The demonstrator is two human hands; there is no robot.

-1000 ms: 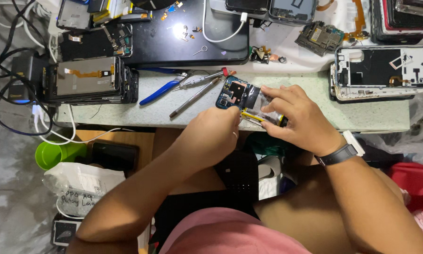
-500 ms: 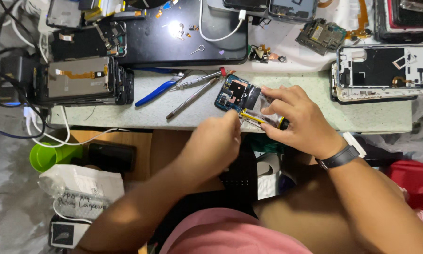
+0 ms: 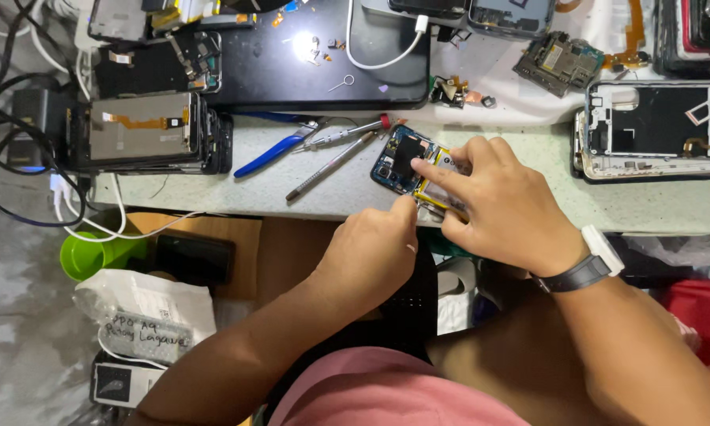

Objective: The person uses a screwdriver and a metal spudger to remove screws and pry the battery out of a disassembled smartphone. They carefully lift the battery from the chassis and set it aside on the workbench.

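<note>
The fingers [image 3: 430, 170] of the right hand [image 3: 501, 209] are pressing down on the opened phone [image 3: 406, 162], the forefinger stretched across its dark inner board and the rest curling over the yellow-edged battery part at its near end; they are bearing on it, not closing around it. The left hand [image 3: 370, 256] is sitting just below, its fingers curled in, with the thumb tip touching the phone's near edge; whether it is pinching anything there is hidden by the hand itself. The phone is lying face down with its back off, tilted, at the front edge of the pale desk [image 3: 528, 213], between both hands.

A dark wristband with a white piece [image 3: 595, 260] is sitting on the right wrist. Just left of the phone, a grey screwdriver [image 3: 331, 166] and a red-capped one [image 3: 347, 132] are lying slanted, and blue-handled pliers [image 3: 272, 150] are lying beside them. Behind these a large black slab [image 3: 292, 71] is catching a lamp glare, with a white cable [image 3: 378, 55] running across it. Further left a stack of stripped phone frames [image 3: 142, 130] is standing among black cords. At the right, well apart, a gutted white phone frame [image 3: 655, 130] is lying open, with a loose green circuit board [image 3: 560, 59] behind it. Below the desk edge a green cup [image 3: 94, 252] and a white plastic bag [image 3: 146, 315] are showing
</note>
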